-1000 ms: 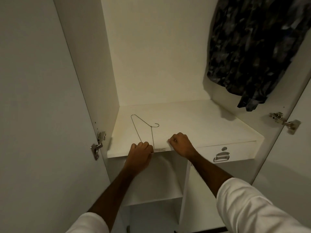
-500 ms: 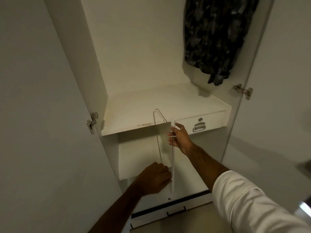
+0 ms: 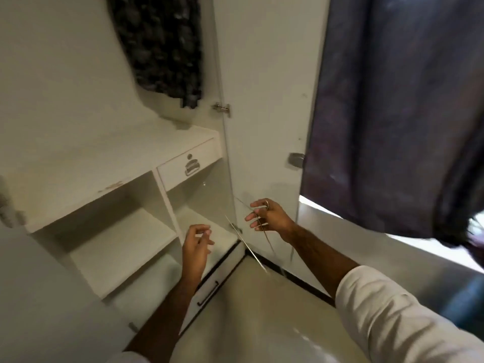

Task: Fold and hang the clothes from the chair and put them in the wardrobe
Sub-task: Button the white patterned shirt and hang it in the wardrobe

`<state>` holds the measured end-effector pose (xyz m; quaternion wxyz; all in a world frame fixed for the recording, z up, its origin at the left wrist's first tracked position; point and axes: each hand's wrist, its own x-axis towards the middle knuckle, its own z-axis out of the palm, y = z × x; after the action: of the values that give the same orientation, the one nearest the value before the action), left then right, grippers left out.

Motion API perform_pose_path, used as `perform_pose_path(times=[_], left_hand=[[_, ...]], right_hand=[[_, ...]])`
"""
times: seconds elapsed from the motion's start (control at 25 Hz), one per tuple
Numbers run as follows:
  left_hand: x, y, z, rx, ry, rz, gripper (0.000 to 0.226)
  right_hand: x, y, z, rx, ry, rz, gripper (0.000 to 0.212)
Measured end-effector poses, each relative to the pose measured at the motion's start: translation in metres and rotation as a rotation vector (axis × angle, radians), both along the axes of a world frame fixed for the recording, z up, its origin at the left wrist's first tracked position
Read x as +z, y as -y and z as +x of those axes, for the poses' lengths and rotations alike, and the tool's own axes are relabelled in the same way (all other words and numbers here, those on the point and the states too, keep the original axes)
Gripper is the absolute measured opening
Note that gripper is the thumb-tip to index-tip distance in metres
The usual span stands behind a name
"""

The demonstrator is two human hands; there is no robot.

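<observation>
Currently the right hand (image 3: 269, 218) holds a thin wire hanger (image 3: 251, 251) in its loosely curled fingers, in front of the open wardrobe door (image 3: 264, 100). Beside it, the left hand (image 3: 196, 244) hovers, fingers relaxed and half-curled, gripping nothing. Inside the wardrobe (image 3: 78, 158), a dark patterned garment (image 3: 162, 48) hangs above the shelf.

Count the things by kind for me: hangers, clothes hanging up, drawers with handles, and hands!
Wire hanger, held by the right hand: 1
Dark patterned garment hanging in the wardrobe: 1
Drawers with handles, the small upper drawer and the bottom drawer: 2
Hands, left hand and right hand: 2
Total: 6
</observation>
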<state>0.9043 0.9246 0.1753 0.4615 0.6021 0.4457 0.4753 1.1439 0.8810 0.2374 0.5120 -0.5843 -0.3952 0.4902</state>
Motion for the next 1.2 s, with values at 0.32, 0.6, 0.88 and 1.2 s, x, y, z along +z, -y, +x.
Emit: perform_pose_path(times=[0.32,0.6,0.88,1.2], left_hand=[[-0.043,0.194,0.077,-0.632,0.109,-0.415,0.026],[-0.066,0.427,0.135,-1.082,-0.145,-0.408,0.024],[-0.122,0.669,0.151,-1.378,-0.299,-0.389,0.024],[-0.237,0.846,0.175,-1.534,-0.512,-0.434,0.027]], right_hand=[[-0.062,0.345,0.005,-0.454,-0.011,-0.092,0.014],[-0.105,0.637,-0.021,-0.902,-0.030,-0.167,0.016],[-0.164,0.907,-0.084,-1.047,-0.008,-0.360,0.020],[-0.293,1.085,-0.098,-1.245,-0.122,-0.469,0.015]])
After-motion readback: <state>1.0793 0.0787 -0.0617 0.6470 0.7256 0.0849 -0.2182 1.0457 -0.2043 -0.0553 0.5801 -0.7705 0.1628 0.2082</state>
